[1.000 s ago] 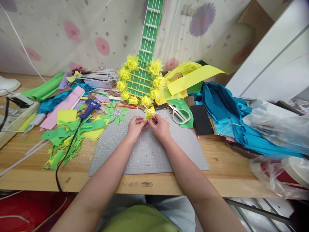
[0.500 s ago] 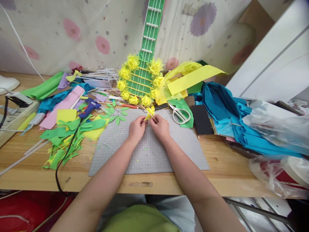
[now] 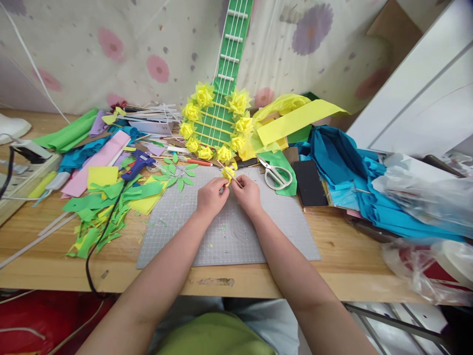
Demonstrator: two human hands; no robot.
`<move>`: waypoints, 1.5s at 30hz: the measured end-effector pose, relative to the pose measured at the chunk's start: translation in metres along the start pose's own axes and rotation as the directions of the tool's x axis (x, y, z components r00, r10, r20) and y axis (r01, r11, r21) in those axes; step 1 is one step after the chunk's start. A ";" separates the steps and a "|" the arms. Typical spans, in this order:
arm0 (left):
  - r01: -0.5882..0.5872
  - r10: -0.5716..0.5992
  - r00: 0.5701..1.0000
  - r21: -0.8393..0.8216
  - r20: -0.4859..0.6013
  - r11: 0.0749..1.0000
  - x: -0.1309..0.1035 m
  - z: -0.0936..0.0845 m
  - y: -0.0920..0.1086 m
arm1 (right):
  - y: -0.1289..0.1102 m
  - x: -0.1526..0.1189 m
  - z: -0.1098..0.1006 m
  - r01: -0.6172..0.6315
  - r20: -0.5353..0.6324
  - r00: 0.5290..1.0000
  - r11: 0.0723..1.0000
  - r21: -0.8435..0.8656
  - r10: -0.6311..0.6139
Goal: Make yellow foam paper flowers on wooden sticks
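Over the grey cutting mat (image 3: 229,236), my two hands meet close together. My left hand (image 3: 212,196) pinches a small yellow paper flower (image 3: 228,173) between its fingertips. In my right hand (image 3: 247,193) is a thin wooden stick (image 3: 224,168), its far end slanting up and left across the flower. Just beyond my hands stands a green paper guitar (image 3: 218,118) with strings, its body ringed by several yellow paper roses (image 3: 238,101). Green paper leaves (image 3: 180,173) lie on the mat's upper left.
White-handled scissors (image 3: 275,176) and a black phone (image 3: 310,183) lie right of the mat. A blue glue gun (image 3: 137,164) with a black cord rests among green and yellow scraps (image 3: 107,212) on the left. Blue paper (image 3: 340,162) fills the right side; a power strip (image 3: 29,172) sits far left.
The yellow flower has turned a little in my fingers, and its dangling yellow petal no longer shows below. My left fingers have shifted slightly right.
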State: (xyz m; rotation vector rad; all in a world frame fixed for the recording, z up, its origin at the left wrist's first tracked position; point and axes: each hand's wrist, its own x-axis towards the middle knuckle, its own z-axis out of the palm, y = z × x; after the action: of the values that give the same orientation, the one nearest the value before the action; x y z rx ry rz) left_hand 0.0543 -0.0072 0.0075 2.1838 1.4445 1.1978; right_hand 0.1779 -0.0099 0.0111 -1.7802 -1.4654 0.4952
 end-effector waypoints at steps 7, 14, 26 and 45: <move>0.156 -0.156 0.988 -0.059 0.004 0.986 0.001 -0.003 0.003 | 0.003 0.001 0.000 0.026 0.045 0.999 0.998 0.057 -0.028; 0.297 -0.302 0.953 -0.269 0.024 0.916 0.003 0.003 0.000 | 0.002 0.000 -0.001 0.048 0.105 0.993 0.994 0.102 -0.059; 0.335 -0.419 0.908 -0.579 -0.012 0.744 0.007 0.002 -0.005 | 0.002 0.000 0.000 0.025 0.052 0.998 0.993 0.111 -0.031; 0.727 -0.571 0.556 -0.687 0.604 -0.019 0.021 -0.026 -0.006 | 0.000 -0.006 0.000 0.274 0.045 0.962 0.957 -0.095 -0.271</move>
State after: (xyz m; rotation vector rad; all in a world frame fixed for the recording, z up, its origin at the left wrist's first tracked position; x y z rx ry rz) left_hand 0.0343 0.0081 0.0309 0.5534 1.0239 0.9735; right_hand 0.1762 -0.0157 0.0099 -1.6168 -1.7526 0.3136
